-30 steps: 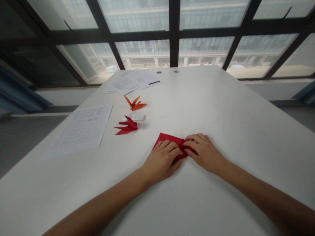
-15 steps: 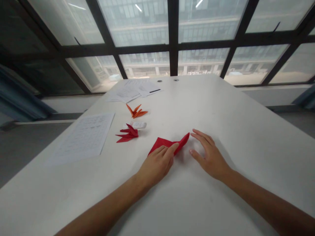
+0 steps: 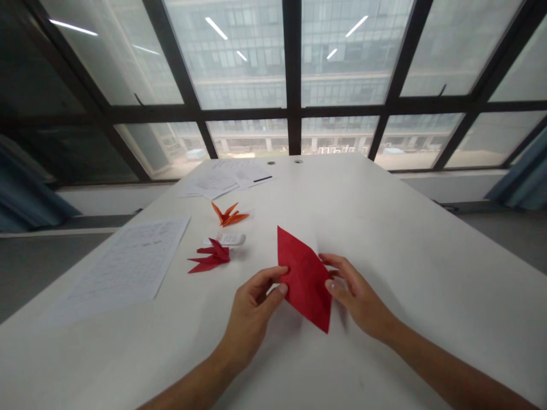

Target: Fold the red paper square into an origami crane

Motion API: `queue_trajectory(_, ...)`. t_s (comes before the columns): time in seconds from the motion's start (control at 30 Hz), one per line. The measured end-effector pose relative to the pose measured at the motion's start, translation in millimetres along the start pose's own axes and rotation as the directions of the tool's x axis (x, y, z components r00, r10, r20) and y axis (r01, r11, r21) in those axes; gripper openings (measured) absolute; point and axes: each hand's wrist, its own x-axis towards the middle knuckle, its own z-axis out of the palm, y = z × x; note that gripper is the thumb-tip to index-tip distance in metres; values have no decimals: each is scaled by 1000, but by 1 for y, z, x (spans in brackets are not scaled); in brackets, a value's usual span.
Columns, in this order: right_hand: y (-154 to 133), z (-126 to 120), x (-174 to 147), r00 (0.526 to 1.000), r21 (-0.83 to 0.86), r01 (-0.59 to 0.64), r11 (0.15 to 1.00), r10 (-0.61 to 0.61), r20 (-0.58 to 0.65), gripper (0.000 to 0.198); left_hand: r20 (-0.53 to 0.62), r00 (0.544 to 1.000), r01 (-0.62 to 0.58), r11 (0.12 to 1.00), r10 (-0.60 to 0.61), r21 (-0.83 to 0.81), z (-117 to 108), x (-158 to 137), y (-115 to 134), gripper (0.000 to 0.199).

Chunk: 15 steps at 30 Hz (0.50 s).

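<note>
Red folded paper (image 3: 305, 279) tilts between both grips: left hand (image 3: 252, 310) pinching its left edge, right hand (image 3: 359, 296) its right. Likely light and easily creased, it seems best held gently by opposite edges. Beyond the left grip, a red figure (image 3: 219, 254) and an orange figure (image 3: 231, 218) lie on the worktop (image 3: 405, 228).

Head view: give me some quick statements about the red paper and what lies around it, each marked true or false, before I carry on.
1. The left hand holds one edge of the red paper. True.
2. The right hand rests on the orange folded figure. False: it is at the red paper's right edge.
3. A small white item is partly hidden by the red folded figure. True.
4. The red folded figure is farther from the hands than the orange one. False: the orange one is farther.
</note>
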Motion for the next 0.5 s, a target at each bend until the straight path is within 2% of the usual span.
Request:
queue_trajectory(0.1, 1, -3, 5, 998, 108, -60, 992, 63, -29, 50, 65, 998, -10, 1000, 11, -7, -4, 0, -5, 41)
queue_trajectory(0.17, -1, -5, 7, 993, 166, -116, 979, 119, -14, 47, 94, 995, -38, 996, 31, 78, -8, 1, -3, 40)
queue_trajectory(0.23, -3, -8, 9, 983, 217, -182, 959, 186, 0, 47, 102, 994, -67, 971, 44, 229, -10, 2, 2, 37)
queue_trajectory(0.3, -2, -10, 11, 976, 245, -210, 946, 219, -10, 48, 137, 988, -127, 908, 78, 400, -10, 3, 7, 38)
queue_trajectory(0.37, 1, -11, 12, 975, 238, -188, 953, 210, -67, 48, 182, 977, -192, 817, 108, 543, -9, 3, 8, 40)
queue_trajectory(0.43, 5, -12, 14, 971, 211, -166, 963, 197, -135, 45, 202, 974, -211, 724, 101, 656, -7, 1, 7, 37)
queue_trajectory(0.5, 9, -12, 14, 970, 165, -174, 971, 198, -143, 41, 212, 975, -209, 627, 72, 750, -4, -1, 6, 31)
